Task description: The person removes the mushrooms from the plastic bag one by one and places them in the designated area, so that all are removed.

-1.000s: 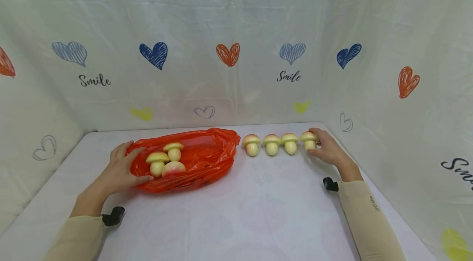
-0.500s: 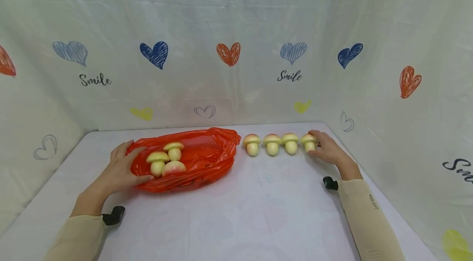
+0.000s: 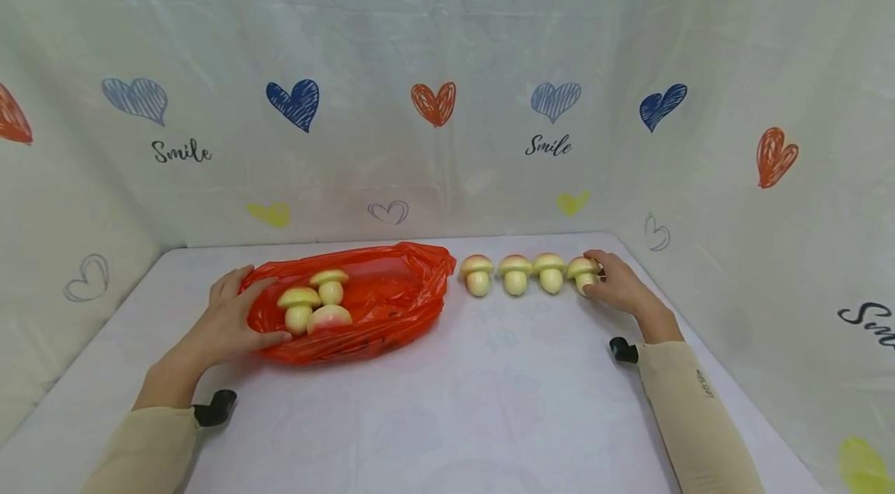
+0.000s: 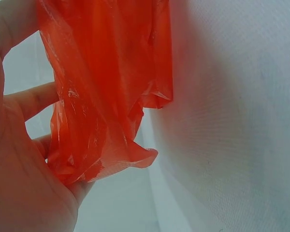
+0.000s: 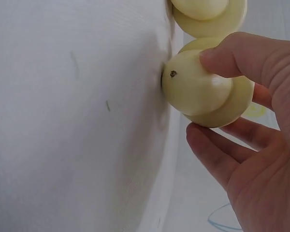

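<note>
While the left hand [image 3: 227,321] held the red bag [image 3: 405,331] by its left end, thumb at the near rim and fingers bent round the far side, we saw the right hand [image 3: 622,290] well to the bag's right, grasping the outermost mushroom [image 3: 580,269] with its thumb on the pale stem and its fingers against the cap. That one sat farthest from the bag, its stem tilted slightly. Between it and the bag we counted three more: the first mushroom [image 3: 478,276] just beside the bag's right end, then the second mushroom [image 3: 515,276] and the third mushroom [image 3: 549,273]. We could not tell whether the outermost cap touched its neighbour's. Inside the bag, crowded toward its left end, we found a yellow mushroom [image 3: 298,311], a smaller-looking mushroom [image 3: 329,288] behind it and a pink-tinged mushroom [image 3: 329,318] near the front rim, with room in the bag's right half. Close behind the bag ran the table's [image 3: 503,416] far edge, the heart-printed curtain [image 3: 349,28] just past it. Well right of the bag, the slanting right edge left the right hand little margin; in front of the bag, we had the broadest room.
</note>
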